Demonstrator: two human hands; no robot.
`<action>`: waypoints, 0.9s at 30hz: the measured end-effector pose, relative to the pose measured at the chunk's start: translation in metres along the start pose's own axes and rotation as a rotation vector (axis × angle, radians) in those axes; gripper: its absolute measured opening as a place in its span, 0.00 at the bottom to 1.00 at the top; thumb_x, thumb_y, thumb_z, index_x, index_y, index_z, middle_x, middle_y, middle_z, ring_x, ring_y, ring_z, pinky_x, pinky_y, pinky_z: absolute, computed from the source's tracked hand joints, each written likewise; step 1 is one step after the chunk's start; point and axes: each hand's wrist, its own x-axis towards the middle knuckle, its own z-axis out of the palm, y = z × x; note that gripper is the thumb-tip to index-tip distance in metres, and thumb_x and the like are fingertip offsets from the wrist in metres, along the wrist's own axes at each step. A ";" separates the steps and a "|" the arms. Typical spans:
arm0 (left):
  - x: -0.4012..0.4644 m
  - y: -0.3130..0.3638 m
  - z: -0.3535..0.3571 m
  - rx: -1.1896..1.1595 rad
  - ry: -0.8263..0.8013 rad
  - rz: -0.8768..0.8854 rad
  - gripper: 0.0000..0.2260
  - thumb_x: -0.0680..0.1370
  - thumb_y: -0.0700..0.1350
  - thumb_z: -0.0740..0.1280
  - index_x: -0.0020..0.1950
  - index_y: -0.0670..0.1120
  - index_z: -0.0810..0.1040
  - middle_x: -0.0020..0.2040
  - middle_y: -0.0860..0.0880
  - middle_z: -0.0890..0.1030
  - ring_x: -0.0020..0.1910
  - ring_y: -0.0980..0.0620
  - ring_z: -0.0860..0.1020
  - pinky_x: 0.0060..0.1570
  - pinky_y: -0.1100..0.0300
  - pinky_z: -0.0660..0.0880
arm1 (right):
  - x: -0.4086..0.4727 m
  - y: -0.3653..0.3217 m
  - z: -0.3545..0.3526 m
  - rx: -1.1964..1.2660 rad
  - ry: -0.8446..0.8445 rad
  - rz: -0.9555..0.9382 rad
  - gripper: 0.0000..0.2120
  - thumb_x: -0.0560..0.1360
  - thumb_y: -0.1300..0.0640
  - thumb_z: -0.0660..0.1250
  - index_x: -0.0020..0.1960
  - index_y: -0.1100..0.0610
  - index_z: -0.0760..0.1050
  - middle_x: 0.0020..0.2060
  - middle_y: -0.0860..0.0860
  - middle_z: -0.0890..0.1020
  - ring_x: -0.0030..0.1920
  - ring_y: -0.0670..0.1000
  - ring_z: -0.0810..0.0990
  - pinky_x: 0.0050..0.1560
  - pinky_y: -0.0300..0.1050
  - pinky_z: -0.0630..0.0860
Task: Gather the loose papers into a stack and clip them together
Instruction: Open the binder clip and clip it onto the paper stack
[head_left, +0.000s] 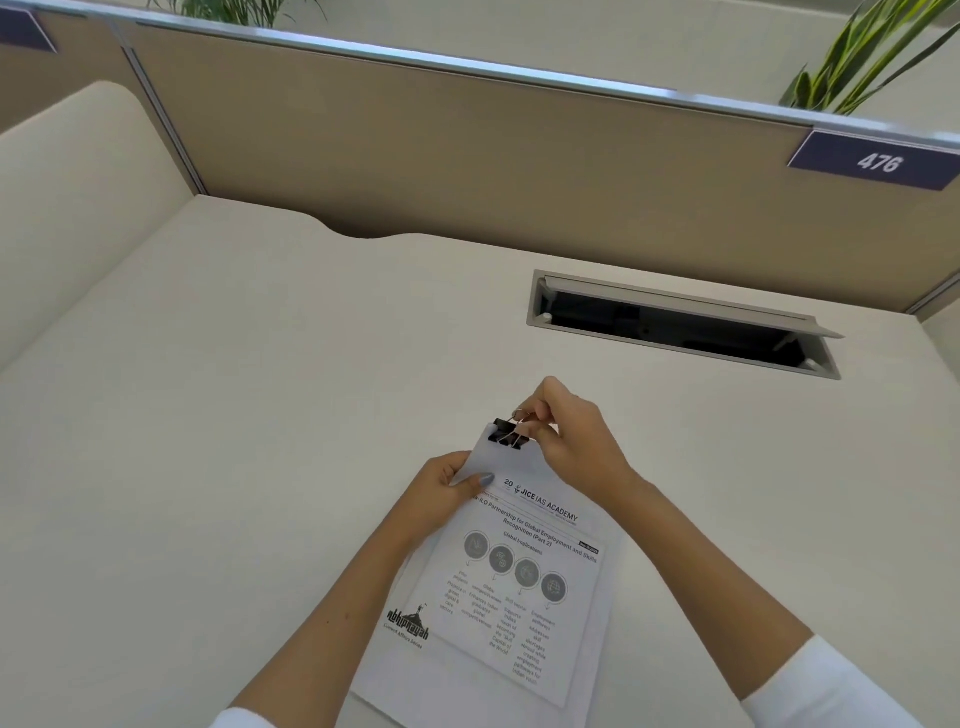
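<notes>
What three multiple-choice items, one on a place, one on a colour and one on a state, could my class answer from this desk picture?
1. Where on the paper stack is the binder clip?
A. top corner, far from the person
B. bottom edge, by the sleeves
C. middle of the printed page

2. What colour is the clip's body?
A. red
B. black
C. yellow

3. What is the cable hatch in the desk doing?
A. shut flush
B. open, with its lid raised
C. covered by papers

Answers:
1 A, the clip sits at the far top corner, where the right hand pinches its wire handles while the left hand steadies the sheets.
2 B, its body is black with silver wire handles.
3 B, a dark opening shows under the raised lid.
</notes>
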 end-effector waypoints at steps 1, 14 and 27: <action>0.000 0.000 0.000 0.009 -0.003 0.003 0.06 0.78 0.40 0.68 0.54 0.44 0.82 0.51 0.44 0.85 0.48 0.49 0.83 0.52 0.53 0.79 | 0.002 0.000 -0.002 0.020 -0.017 0.016 0.22 0.74 0.72 0.63 0.37 0.49 0.58 0.42 0.55 0.81 0.44 0.43 0.80 0.44 0.36 0.75; -0.001 0.002 0.002 0.017 -0.010 -0.001 0.06 0.78 0.38 0.67 0.52 0.42 0.82 0.47 0.47 0.86 0.45 0.52 0.83 0.50 0.55 0.79 | 0.022 -0.001 -0.008 0.184 -0.201 0.202 0.19 0.72 0.73 0.66 0.38 0.53 0.62 0.40 0.57 0.81 0.38 0.48 0.78 0.46 0.39 0.77; -0.002 0.006 -0.001 0.006 0.014 -0.020 0.10 0.78 0.41 0.69 0.58 0.42 0.79 0.52 0.44 0.85 0.48 0.46 0.84 0.49 0.52 0.81 | 0.014 0.009 -0.022 0.204 -0.263 0.382 0.26 0.73 0.48 0.70 0.67 0.52 0.64 0.55 0.49 0.80 0.58 0.49 0.79 0.61 0.45 0.73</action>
